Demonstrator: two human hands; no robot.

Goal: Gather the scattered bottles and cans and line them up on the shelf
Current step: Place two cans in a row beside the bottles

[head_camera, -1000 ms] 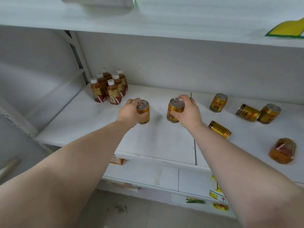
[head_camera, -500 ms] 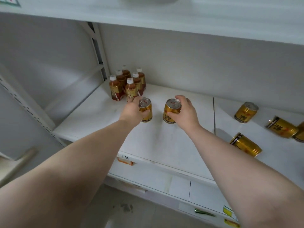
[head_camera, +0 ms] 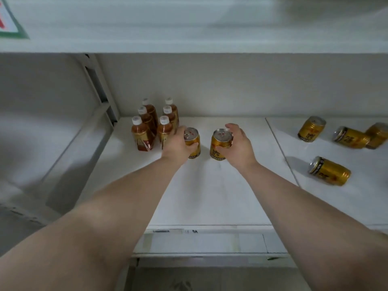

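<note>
On the white shelf (head_camera: 210, 196) my left hand (head_camera: 178, 147) grips an upright gold can (head_camera: 192, 138), right beside a block of several brown tea bottles (head_camera: 154, 124) with white caps. My right hand (head_camera: 240, 147) holds a second upright gold can (head_camera: 220, 143) a little to the right of the first. Both cans rest on or just above the shelf board. Further right lie scattered gold cans: one tilted (head_camera: 311, 129), two together on their sides (head_camera: 352, 138), and one on its side nearer me (head_camera: 329, 171).
A grey upright post (head_camera: 100, 89) and slanted side panel bound the shelf at the left. Another shelf board (head_camera: 189, 24) hangs overhead. A seam (head_camera: 281, 152) splits the shelf into two boards. A lower shelf edge (head_camera: 199, 244) shows below.
Both hands carried their cans leftward and back toward the bottles; the left can now stands next to the bottle block. The view has shifted, so the scattered cans sit further right.
</note>
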